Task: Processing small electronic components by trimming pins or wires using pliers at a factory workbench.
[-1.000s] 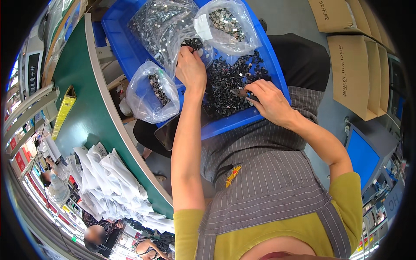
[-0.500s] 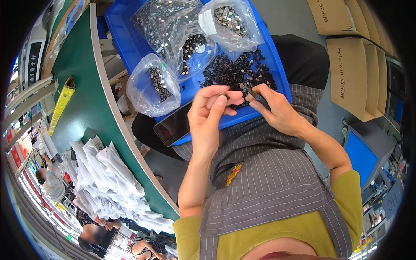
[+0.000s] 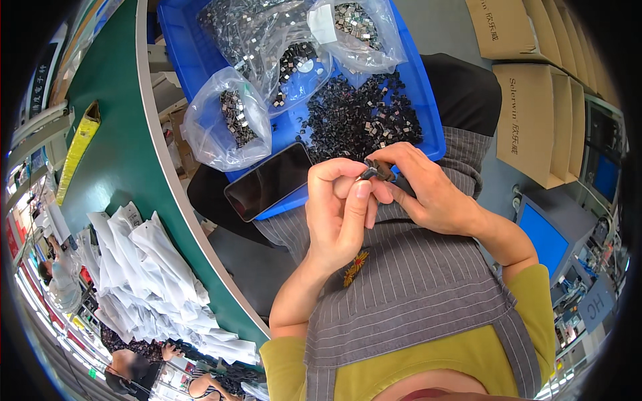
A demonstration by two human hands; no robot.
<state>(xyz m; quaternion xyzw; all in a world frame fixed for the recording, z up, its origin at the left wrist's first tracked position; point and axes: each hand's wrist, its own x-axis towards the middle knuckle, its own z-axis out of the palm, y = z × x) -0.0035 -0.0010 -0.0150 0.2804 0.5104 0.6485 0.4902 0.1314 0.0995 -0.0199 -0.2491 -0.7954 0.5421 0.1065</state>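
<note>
Small black part (image 3: 366,174), pinched at the fingertips of your left hand (image 3: 336,217) and meeting the head of the small pliers (image 3: 382,171) in your right hand (image 3: 433,192). Your left thumb and forefinger close on the part; your right fingers wrap the dark handles. The two hands are together at the work point, but whether the tool's jaws bite on the part or merely touch it cannot be told, since fingers cover the contact.

For good handling, the pinch should probably sit well back from the tool's tip, so that skin stays clear of the jaws. Let the left hand set the part's angle and the right hand supply the squeeze; light, even pressure seems best, as so small a piece may twist or spring away. Bracing the hands against each other would likely steady both.

Position: the part lies between your hands, to the right of the left thumb tip and to the left of the right knuckles. In the view it appears by the near edge of the blue tray (image 3: 433,110), just below the heap of loose black parts (image 3: 341,110). The phone (image 3: 267,182) lies to the left of your left hand, apart from it.
</note>
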